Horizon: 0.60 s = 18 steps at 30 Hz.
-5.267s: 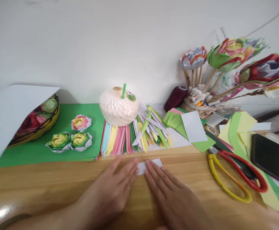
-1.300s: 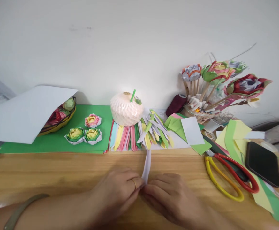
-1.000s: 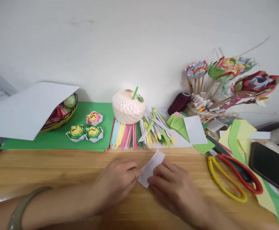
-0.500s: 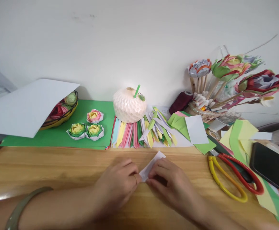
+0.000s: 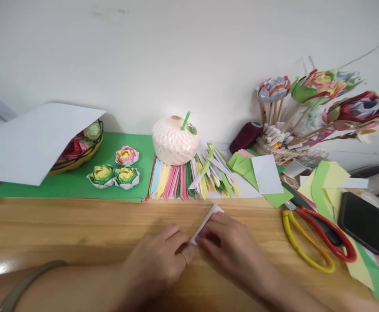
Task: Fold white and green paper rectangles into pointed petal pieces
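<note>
Near scissors [image 5: 322, 216], before folded strips [image 5: 182, 184], white paper [image 5: 208, 219] in narrow grip of both hands [image 5: 161, 260] [image 5: 235, 242].

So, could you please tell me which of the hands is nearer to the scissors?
Right. The right hand holds the white paper strip to the left of the scissors, apart from them; the left hand is farther left, beyond the right hand.

open: tabletop [image 5: 111, 221] between left hand [image 5: 161, 258] and green paper [image 5: 59, 186] | blocked right: scissors [image 5: 306, 212], phone [image 5: 362, 223] | ahead: folded strips [image 5: 182, 184]
</note>
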Each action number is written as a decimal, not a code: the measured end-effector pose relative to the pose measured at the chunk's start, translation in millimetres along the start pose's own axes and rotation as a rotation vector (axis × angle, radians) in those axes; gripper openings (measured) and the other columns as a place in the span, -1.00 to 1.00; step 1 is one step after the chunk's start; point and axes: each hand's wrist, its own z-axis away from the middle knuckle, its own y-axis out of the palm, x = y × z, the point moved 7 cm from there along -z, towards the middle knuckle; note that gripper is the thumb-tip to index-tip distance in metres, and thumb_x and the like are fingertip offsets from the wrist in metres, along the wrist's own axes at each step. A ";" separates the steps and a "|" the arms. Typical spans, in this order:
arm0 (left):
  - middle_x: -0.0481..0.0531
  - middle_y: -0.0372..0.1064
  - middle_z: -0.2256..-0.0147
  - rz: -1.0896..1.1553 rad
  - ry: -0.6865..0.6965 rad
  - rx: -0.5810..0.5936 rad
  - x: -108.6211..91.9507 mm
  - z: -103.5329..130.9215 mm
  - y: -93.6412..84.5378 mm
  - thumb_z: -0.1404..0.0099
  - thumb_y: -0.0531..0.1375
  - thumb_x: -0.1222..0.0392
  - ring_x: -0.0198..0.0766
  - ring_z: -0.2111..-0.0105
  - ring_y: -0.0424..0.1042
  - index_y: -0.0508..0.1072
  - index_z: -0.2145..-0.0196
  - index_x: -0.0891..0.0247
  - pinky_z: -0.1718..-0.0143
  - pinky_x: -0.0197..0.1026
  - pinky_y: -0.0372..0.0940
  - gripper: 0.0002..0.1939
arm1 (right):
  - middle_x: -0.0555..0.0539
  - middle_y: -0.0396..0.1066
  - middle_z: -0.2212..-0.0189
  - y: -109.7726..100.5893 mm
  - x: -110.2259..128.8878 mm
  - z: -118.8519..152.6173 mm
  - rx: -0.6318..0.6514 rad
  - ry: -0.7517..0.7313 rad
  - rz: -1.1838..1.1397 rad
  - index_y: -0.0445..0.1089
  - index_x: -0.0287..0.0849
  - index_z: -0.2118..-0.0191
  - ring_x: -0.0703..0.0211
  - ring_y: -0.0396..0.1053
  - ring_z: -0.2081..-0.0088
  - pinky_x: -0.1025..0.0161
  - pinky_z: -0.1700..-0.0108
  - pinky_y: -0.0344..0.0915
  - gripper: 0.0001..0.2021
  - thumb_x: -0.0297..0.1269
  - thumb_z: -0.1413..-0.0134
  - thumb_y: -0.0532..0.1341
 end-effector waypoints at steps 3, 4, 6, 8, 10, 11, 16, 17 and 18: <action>-0.01 0.32 0.46 -0.059 -0.007 -0.010 -1.7 1.0 2.1 -0.41 -0.10 0.38 -0.29 0.46 0.30 0.40 0.33 0.31 0.56 -0.32 0.21 -0.70 | 0.01 0.41 0.41 0.4 -1.5 -1.8 0.021 0.015 0.005 0.40 -0.15 0.42 0.21 0.34 0.36 0.31 0.36 0.16 -0.89 -0.51 -0.01 0.22; -0.01 0.32 0.47 -0.076 -0.007 -0.018 -2.4 1.4 2.8 -0.42 -0.11 0.38 -0.28 0.47 0.30 0.39 0.34 0.31 0.58 -0.32 0.19 -0.69 | 0.01 0.41 0.42 0.5 -2.1 -2.4 0.027 0.020 0.010 0.40 -0.15 0.42 0.22 0.34 0.37 0.31 0.37 0.15 -0.89 -0.50 -0.02 0.22; -0.02 0.30 0.48 -0.097 -0.017 -0.039 -3.0 2.0 4.1 -0.43 -0.13 0.37 -0.29 0.48 0.30 0.36 0.38 0.31 0.60 -0.32 0.16 -0.67 | 0.01 0.40 0.43 0.8 -3.0 -3.5 0.040 0.034 0.030 0.40 -0.16 0.43 0.22 0.33 0.39 0.32 0.38 0.12 -0.90 -0.49 -0.03 0.22; -0.03 0.28 0.49 -0.092 -0.037 -0.049 -2.1 1.9 5.2 -0.44 -0.13 0.37 -0.30 0.50 0.29 0.33 0.42 0.31 0.61 -0.32 0.15 -0.66 | 0.00 0.41 0.43 1.1 -2.9 -4.5 0.052 0.040 0.058 0.40 -0.16 0.42 0.21 0.33 0.39 0.32 0.39 0.09 -0.91 -0.47 -0.04 0.21; -0.04 0.27 0.50 -0.066 -0.060 -0.041 -0.4 0.8 6.0 -0.45 -0.15 0.36 -0.31 0.51 0.30 0.31 0.44 0.30 0.61 -0.31 0.15 -0.64 | -0.01 0.40 0.43 1.3 -1.8 -5.4 0.061 0.044 0.086 0.41 -0.17 0.42 0.22 0.32 0.39 0.32 0.40 0.06 -0.90 -0.47 -0.05 0.19; -0.04 0.27 0.50 -0.051 -0.072 -0.032 0.5 0.0 6.1 -0.45 -0.16 0.35 -0.31 0.51 0.31 0.31 0.45 0.30 0.61 -0.31 0.15 -0.63 | -0.01 0.40 0.44 1.3 -1.4 -5.9 0.063 0.047 0.098 0.40 -0.17 0.43 0.22 0.32 0.40 0.32 0.41 0.05 -0.90 -0.47 -0.04 0.19; -0.06 0.26 0.53 -0.008 -0.138 -0.017 4.2 -3.7 3.0 -0.47 -0.22 0.32 -0.33 0.56 0.31 0.30 0.45 0.29 0.63 -0.31 0.15 -0.58 | 0.03 0.39 0.54 4.4 -4.2 -7.9 0.093 0.116 0.124 0.38 -0.16 0.43 0.28 0.25 0.53 0.34 0.50 -0.07 -0.90 -0.43 -0.06 0.17; -0.07 0.26 0.54 0.008 -0.163 -0.002 5.6 -3.7 3.8 -0.47 -0.23 0.32 -0.33 0.57 0.31 0.30 0.45 0.28 0.63 -0.31 0.15 -0.58 | 0.05 0.38 0.56 5.6 -5.6 -7.7 0.100 0.129 0.121 0.37 -0.15 0.41 0.29 0.24 0.55 0.34 0.51 -0.10 -0.91 -0.43 -0.07 0.16; -0.07 0.25 0.54 0.023 -0.189 0.012 7.3 -3.4 4.8 -0.46 -0.23 0.33 -0.34 0.58 0.30 0.29 0.45 0.28 0.63 -0.32 0.15 -0.58 | 0.06 0.37 0.57 6.4 -7.1 -7.1 0.101 0.134 0.115 0.36 -0.15 0.39 0.30 0.23 0.57 0.34 0.52 -0.11 -0.93 -0.42 -0.08 0.17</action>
